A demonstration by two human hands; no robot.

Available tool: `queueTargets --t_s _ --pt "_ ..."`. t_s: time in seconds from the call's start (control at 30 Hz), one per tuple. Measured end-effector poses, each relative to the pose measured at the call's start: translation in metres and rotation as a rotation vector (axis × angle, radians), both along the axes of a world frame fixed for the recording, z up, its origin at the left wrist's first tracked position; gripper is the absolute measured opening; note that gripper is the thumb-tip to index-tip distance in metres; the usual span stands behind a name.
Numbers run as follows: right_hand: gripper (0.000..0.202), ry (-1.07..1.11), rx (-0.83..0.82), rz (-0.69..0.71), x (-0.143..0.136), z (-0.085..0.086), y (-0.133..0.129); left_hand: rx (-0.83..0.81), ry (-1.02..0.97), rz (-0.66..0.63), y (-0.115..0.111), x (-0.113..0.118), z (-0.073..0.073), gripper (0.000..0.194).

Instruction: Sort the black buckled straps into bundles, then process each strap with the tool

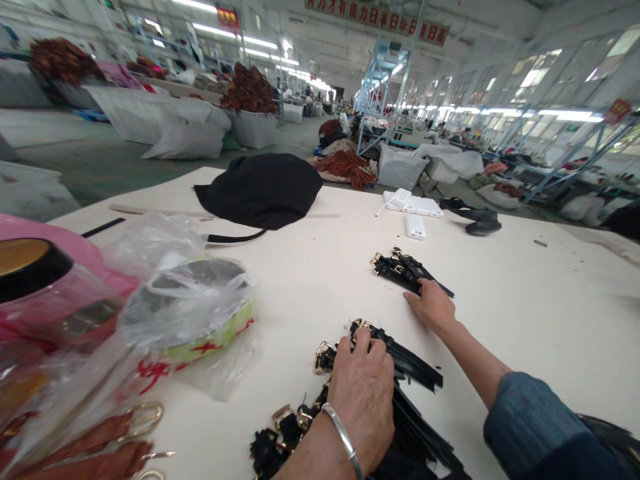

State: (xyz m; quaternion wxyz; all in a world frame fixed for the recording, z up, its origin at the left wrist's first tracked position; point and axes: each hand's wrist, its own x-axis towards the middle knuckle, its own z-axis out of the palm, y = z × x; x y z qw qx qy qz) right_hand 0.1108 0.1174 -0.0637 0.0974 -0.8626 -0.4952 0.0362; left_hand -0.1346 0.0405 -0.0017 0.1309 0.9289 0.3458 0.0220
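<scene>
pinching black straps [415,363]: left grip [365,387]. right grip [434,307]: cannot tell. bag [223,375] encloses round object [193,307].

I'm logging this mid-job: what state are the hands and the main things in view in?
Near black straps: piled, overlapping
Far black straps: bunched together
Left hand: palm down, curled over near black straps; exact grip hidden
Right hand: at far black straps; grip unclear
Black cloth: heaped
Clear plastic bag: crumpled
Brown straps: partly out of frame
Ceiling lights: lit
</scene>
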Motion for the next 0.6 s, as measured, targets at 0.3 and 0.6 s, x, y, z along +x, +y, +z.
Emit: queueTargets --t_s 0.3,0.6 --pt "0.026 -0.155 -0.016 0.031 -0.005 0.002 0.011 -0.012 0.010 -0.002 0.002 0.000 -0.002 0.024" --pt "0.030 -0.088 0.082 0.189 -0.015 -0.006 0.010 -0.022 0.026 -0.003 0.003 0.000 0.000 0.027"
